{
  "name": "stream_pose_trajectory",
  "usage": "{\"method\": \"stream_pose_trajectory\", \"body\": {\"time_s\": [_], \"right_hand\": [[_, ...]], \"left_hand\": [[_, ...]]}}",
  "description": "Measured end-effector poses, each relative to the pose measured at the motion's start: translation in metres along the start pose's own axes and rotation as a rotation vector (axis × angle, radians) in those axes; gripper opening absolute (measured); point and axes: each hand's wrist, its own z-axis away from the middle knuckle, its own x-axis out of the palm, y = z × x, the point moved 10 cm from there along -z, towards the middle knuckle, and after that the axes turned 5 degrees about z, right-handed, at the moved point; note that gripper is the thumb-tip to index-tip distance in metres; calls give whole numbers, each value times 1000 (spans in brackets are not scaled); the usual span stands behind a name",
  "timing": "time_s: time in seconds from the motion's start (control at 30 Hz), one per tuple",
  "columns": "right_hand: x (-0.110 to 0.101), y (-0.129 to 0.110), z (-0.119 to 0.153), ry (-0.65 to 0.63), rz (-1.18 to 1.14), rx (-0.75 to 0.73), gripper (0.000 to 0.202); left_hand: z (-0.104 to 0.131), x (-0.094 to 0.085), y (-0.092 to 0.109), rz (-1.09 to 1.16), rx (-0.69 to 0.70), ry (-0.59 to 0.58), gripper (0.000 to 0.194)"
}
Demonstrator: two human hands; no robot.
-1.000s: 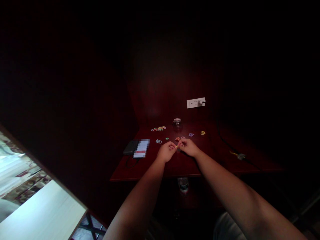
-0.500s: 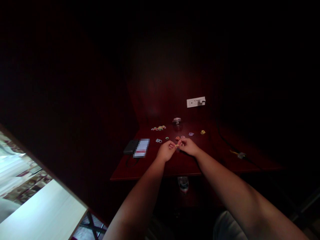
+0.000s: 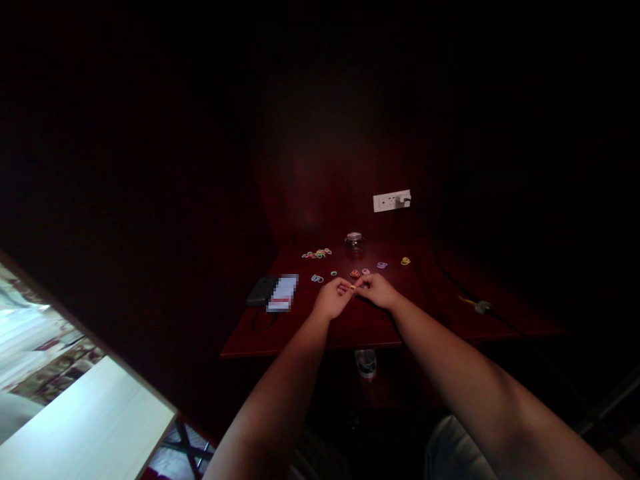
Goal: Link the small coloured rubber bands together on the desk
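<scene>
Over the dark red table, my left hand (image 3: 333, 299) and my right hand (image 3: 377, 291) meet fingertip to fingertip. Both pinch a small yellow hair tie (image 3: 353, 287) between them. Just beyond my fingers lie orange-red hair ties (image 3: 355, 273) and pink hair ties (image 3: 366, 272). A green hair tie (image 3: 334, 273) rests beyond my left hand, with pale blue hair ties (image 3: 317, 279) to its left. Purple hair ties (image 3: 382, 265) and yellow hair ties (image 3: 405, 261) sit farther right. At the back left is a mixed pile of hair ties (image 3: 318, 254).
A clear lidded jar (image 3: 355, 242) stands near the back wall. At left are a phone (image 3: 283, 293) and a black box-like device (image 3: 261, 292). A cable (image 3: 483, 307) crosses the right side below a wall socket (image 3: 391, 201). Under the table edge (image 3: 310, 350) is a bottle (image 3: 367, 365).
The view has shifted slightly. My hands stay together, and the yellow hair tie between my fingertips shows a little differently. The sorted hair ties on the table lie as before.
</scene>
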Motion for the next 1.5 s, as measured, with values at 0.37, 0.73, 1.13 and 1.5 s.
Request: {"method": "stream_pose_trajectory", "body": {"time_s": [0.37, 0.73, 1.13, 1.5], "right_hand": [[5, 6, -1, -35, -94, 37, 25], [5, 2, 0, -28, -97, 24, 18], [8, 4, 1, -76, -105, 65, 11], [6, 4, 0, -30, -124, 42, 8]], "left_hand": [[0, 3, -1, 19, -3, -22, 13], [0, 2, -6, -22, -16, -5, 14], [0, 1, -4, -22, -21, 11, 15], [0, 5, -4, 11, -31, -34, 10]]}}
